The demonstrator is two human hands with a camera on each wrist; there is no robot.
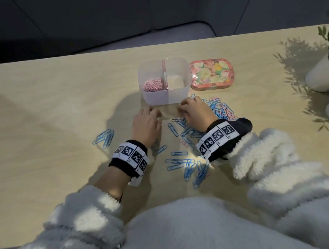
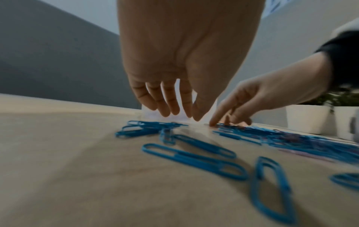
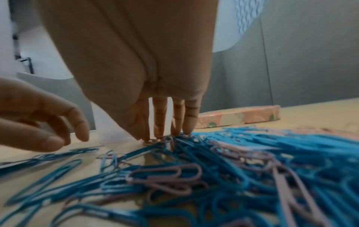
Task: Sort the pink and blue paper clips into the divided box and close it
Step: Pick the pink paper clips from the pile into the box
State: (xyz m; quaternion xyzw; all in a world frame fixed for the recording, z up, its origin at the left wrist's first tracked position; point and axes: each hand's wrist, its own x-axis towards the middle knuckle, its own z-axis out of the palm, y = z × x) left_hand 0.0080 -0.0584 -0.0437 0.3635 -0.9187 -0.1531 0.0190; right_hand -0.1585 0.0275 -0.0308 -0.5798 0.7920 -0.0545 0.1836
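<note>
A translucent divided box [image 1: 177, 95] stands open at mid-table, with pink clips [image 1: 152, 86] in its left compartment and a bare right one. Its floral lid [image 1: 210, 74] lies flat just to the right. A mixed pile of blue and pink clips [image 1: 222, 108] spreads right of my right hand [image 1: 193, 109]. That hand's thumb and forefinger pinch a pink clip [image 3: 152, 140] lying at the pile's near edge. My left hand [image 1: 147, 123] hovers beside it with relaxed, empty fingers [image 2: 165, 110]. Loose blue clips [image 2: 194, 161] lie scattered below both wrists.
Two white plant pots [image 1: 318, 76] stand at the table's right edge, casting leafy shadows. A small cluster of blue clips [image 1: 104, 138] lies to the left of my left wrist. The far table edge [image 1: 101, 52] borders a dark seat.
</note>
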